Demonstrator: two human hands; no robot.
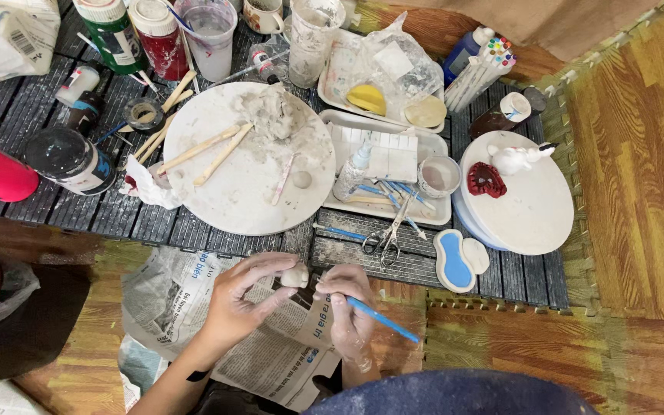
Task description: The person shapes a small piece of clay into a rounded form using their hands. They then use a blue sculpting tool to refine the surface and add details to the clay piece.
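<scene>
From the head view my left hand [244, 296] pinches a small clay lump [295, 276] over the newspaper [270, 361], below the worktop [9, 107]; my right hand [347, 307] grips a blue tool [382, 319] touching it. I judge I'm shaping detail; next needs light, steady strokes

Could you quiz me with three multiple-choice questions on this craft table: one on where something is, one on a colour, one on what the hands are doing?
1. Where do the scissors lie?
A. on the round board
B. at the dark table's near edge
C. on the newspaper

2. What colour is the tool handle in the right hand?
A. blue
B. red
C. green

3. What is the left hand doing?
A. resting empty
B. gripping a bottle
C. holding a small clay lump

Answers: 1 B, the scissors sit near the table edge, below the tray. 2 A, the thin tool is blue. 3 C, fingertips pinch the pale clay lump.
</scene>
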